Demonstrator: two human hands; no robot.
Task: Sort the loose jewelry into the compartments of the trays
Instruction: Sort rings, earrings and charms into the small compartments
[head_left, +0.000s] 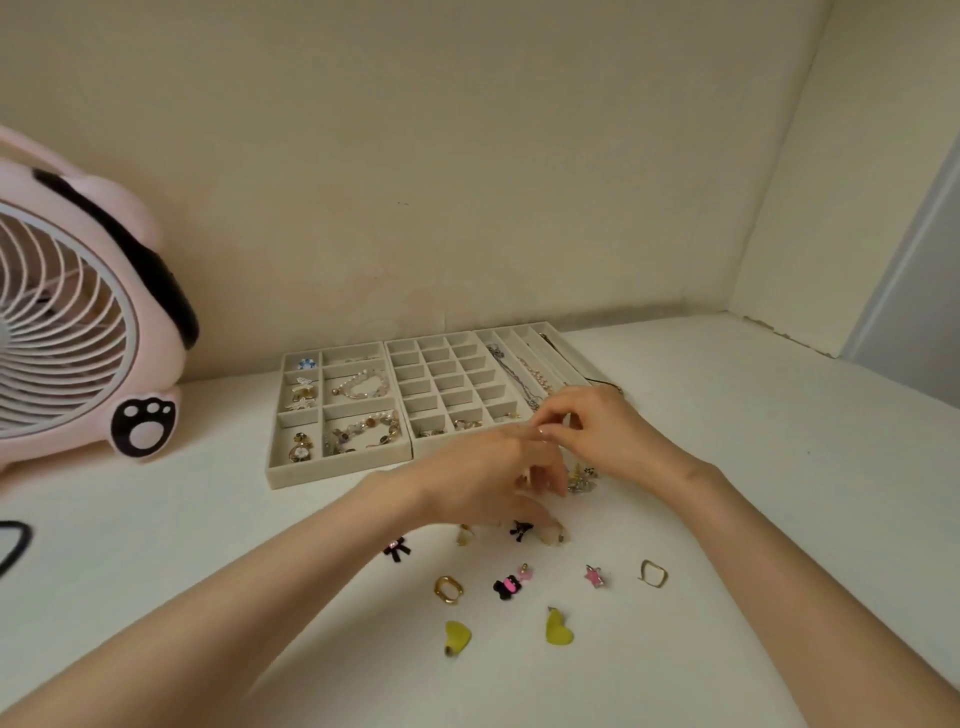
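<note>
Left tray (337, 473) holds bracelets (363, 431); necklaces (519, 379) rightmost

Bare forearms (270, 587), slim left hand (488, 467) and right hand (597, 428), pale fingernails (543, 430).

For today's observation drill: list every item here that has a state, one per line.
Left tray: compartments hold jewelry.
Grid tray: mostly empty, front row holds pieces.
Long-slot tray: holds necklaces.
Yellow hearts: loose on table.
Left hand: fingers curled, hold unclear.
Right hand: fingers curled, hold unclear.
</note>
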